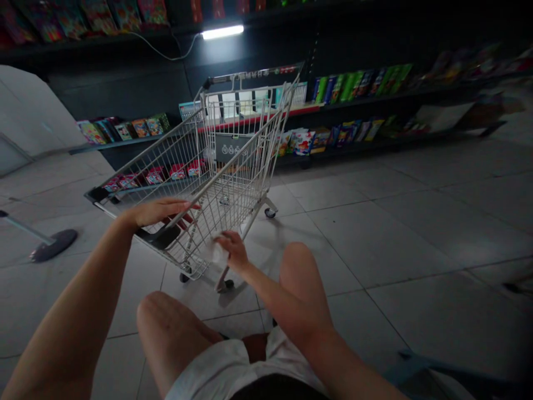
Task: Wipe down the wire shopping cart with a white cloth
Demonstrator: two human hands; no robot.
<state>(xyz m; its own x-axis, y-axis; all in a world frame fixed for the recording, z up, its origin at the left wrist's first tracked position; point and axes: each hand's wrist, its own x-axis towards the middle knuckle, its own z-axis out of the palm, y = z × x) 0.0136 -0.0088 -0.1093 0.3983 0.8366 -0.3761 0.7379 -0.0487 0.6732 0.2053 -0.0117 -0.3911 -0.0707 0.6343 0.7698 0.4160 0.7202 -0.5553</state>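
Note:
A wire shopping cart (233, 161) stands on the tiled floor in front of me, its basket holding nothing I can see. My left hand (160, 212) lies on the cart's near black corner, fingers curled over the rim. My right hand (231, 250) is closed on a small white cloth (217, 253) pressed against the cart's wire side, low down. My two bare knees show below the hands.
Dark shelves (362, 105) with colourful packets run along the back wall under a strip light (222, 31). A round-based post (52, 244) stands at the left. Grey floor tiles (416, 233) stretch to the right. A blurred blue object lies at the bottom right.

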